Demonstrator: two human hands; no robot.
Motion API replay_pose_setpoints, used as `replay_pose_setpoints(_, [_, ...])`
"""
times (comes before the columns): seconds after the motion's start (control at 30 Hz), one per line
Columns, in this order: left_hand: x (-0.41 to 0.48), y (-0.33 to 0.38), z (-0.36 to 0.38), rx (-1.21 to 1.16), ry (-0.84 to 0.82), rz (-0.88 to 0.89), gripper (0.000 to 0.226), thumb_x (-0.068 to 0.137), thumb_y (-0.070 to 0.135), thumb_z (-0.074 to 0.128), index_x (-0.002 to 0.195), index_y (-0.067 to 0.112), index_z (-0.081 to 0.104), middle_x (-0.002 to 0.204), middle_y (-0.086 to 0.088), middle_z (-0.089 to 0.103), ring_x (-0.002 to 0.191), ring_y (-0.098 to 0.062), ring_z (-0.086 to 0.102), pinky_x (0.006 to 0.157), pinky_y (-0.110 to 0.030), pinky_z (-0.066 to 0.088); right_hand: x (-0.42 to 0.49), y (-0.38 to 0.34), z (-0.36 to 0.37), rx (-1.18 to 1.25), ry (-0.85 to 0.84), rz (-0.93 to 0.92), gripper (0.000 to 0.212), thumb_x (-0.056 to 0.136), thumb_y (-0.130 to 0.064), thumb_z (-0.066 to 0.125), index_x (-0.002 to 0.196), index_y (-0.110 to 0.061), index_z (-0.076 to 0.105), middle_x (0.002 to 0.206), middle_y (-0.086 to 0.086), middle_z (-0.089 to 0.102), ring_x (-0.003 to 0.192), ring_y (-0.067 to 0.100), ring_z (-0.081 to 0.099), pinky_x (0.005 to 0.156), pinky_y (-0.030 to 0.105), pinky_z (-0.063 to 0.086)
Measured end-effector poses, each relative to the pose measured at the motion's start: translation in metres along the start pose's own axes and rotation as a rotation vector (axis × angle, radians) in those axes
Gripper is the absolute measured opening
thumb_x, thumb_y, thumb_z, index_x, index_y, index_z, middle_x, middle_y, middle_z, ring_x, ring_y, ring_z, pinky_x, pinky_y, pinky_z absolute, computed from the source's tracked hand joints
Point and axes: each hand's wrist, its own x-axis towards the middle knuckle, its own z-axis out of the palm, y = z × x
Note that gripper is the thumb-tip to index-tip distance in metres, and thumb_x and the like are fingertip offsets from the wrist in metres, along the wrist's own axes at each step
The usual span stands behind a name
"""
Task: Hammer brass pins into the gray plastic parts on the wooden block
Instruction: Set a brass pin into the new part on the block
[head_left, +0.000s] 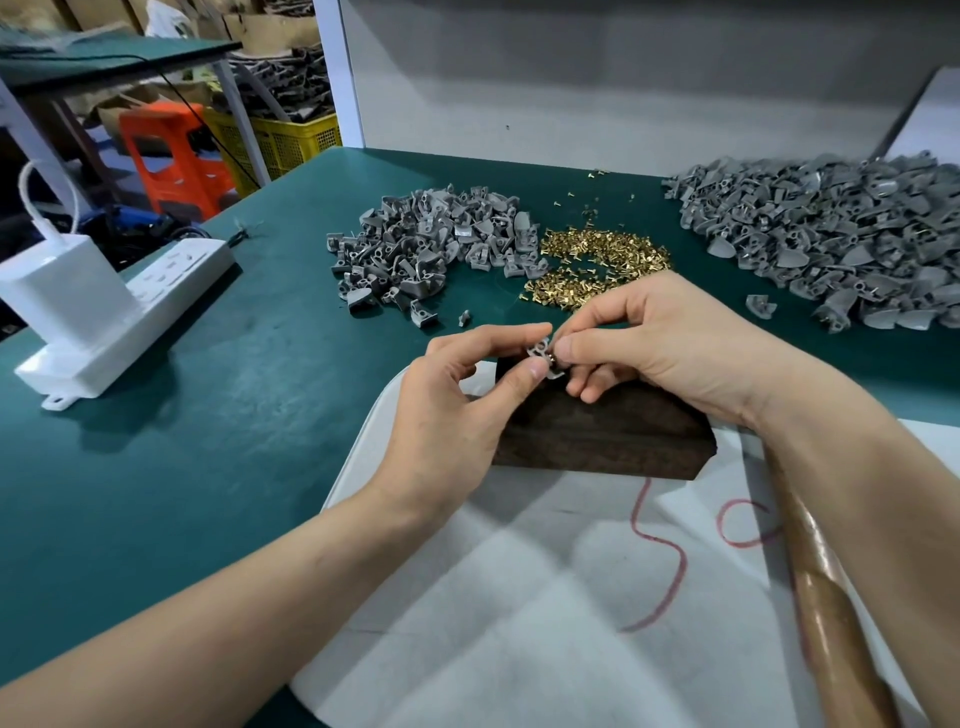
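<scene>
- The left hand (457, 395) pinches a gray part (540, 357) between thumb and forefinger, just above the far edge of the block (597, 436).
- The right hand (670, 348) pinches the same part from the other side, fingers curled (whether a pin sits between its fingertips is too small to tell).
- The part looks light, stiff and slick; it is probably best held by its flat flanks, leaving the holes free.
- The block, of dark wood, rests on a white pad (519, 623) under both hands.
- The hammer (821, 597) lies on the pad by the right forearm, unheld.
- The pins (597, 265) lie heaped beyond the hands; they are tiny and likely to roll, so pinch them singly.
- A left heap (431, 249) and a right heap (831, 249) of gray parts flank the pins.
</scene>
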Motion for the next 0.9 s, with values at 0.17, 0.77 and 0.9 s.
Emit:
replay_pose_setpoints(0.17, [0.0001,-0.0002,0.0007,0.001,-0.003,0.002,0.025,0.085,0.019,0.07,0.096,0.041,0.068,0.086,0.021,0.069,0.104,-0.015,0.059,0.092,-0.023,0.043,0.0001,-0.0011,0.0017,-0.044,0.017,-0.015,0.01,0.082,0.001,0.066,0.08,0.01,0.067,0.059,0.007,0.068,0.052,0.01,0.064,0.05,0.016,0.051])
replay_pose_setpoints(0.77, [0.0001,-0.0042,0.0009,-0.076,0.001,-0.018,0.023,0.082,0.017,0.072,0.094,0.037,0.07,0.086,0.017,0.069,0.102,-0.019,0.06,0.077,-0.019,0.049,0.0008,0.0001,0.0013,0.021,0.035,0.012,0.004,0.078,0.006,0.067,0.076,0.004,0.066,0.067,0.011,0.068,0.057,0.011,0.065,0.051,0.015,0.05])
replay_pose_setpoints(0.9, [0.0003,-0.0041,0.0007,-0.079,0.001,-0.019,0.021,0.082,0.02,0.072,0.094,0.035,0.07,0.087,0.014,0.068,0.101,-0.019,0.059,0.079,-0.021,0.048,0.0005,-0.0013,0.0022,-0.01,0.036,0.012,0.003,0.079,0.006,0.067,0.077,0.006,0.066,0.071,0.014,0.068,0.057,0.011,0.065,0.052,0.015,0.051])
